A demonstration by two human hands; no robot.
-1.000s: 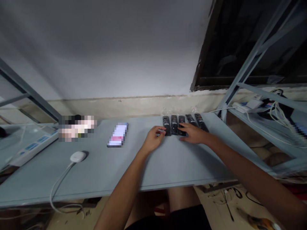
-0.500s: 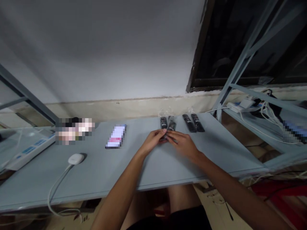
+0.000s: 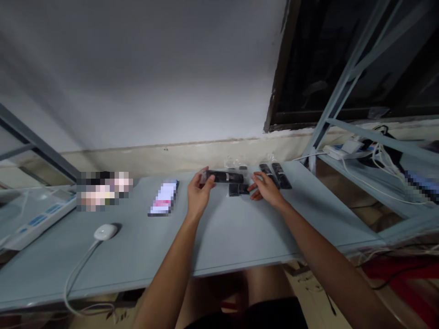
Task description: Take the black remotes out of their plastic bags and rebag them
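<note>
My left hand and my right hand hold a black remote in a clear plastic bag crosswise just above the grey table. The left fingers pinch its left end; the right fingers grip the bag's right end. Under it lie more bagged black remotes. Two further black remotes lie side by side to the right, close to my right hand.
A phone with a lit screen lies left of my hands. A white puck with a cable sits further left, near a white device. A metal shelf frame with power strips and cables stands at the right.
My hands came together at the row of remotes, then lifted one bagged remote and turned it sideways. The camera view shifted slightly right.
</note>
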